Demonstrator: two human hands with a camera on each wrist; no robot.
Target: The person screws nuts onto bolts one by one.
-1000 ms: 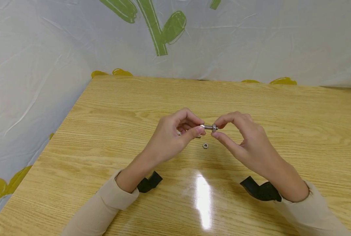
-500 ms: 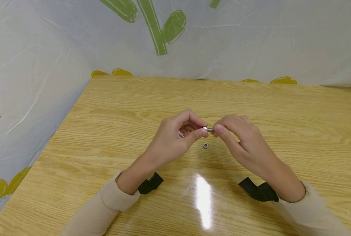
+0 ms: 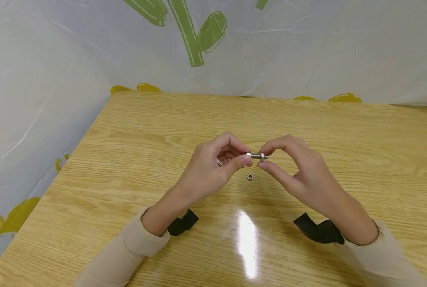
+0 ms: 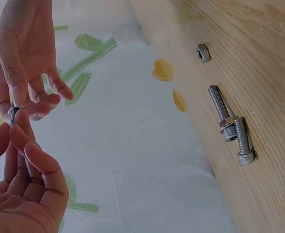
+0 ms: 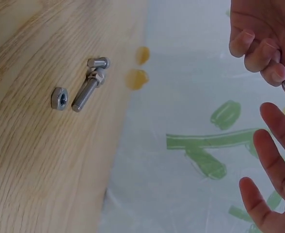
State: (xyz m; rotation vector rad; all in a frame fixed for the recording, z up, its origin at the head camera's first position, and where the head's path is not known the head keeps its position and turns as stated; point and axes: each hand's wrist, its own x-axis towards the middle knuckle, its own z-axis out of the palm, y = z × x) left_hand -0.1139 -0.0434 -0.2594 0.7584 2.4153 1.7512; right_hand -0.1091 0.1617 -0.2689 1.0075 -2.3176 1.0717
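Thumb and forefinger of my left hand (image 3: 208, 167) pinch the head of a silver bolt (image 3: 255, 156), which lies roughly level between both hands in the head view. Toward its far end sits a hex nut (image 3: 262, 157), pinched by the thumb and forefinger of my right hand (image 3: 301, 173); the bolt's tip pokes out past it. In the left wrist view the fingers mostly cover the held bolt. On the table below lie a loose nut (image 4: 203, 53), a bolt with a nut run up near its head (image 4: 220, 104), and a second socket-head bolt (image 4: 244, 143) touching it.
The wood-grain table (image 3: 145, 127) spans the view, with a bright light reflection near its front. A pale sheet with green and yellow plant prints (image 3: 288, 52) hangs behind and at the left. Black straps (image 3: 319, 230) show at both wrists.
Half a second ago the right fingers were rolled over the nut and hid it; now they have rolled back and the nut shows again. The left hand has barely moved.
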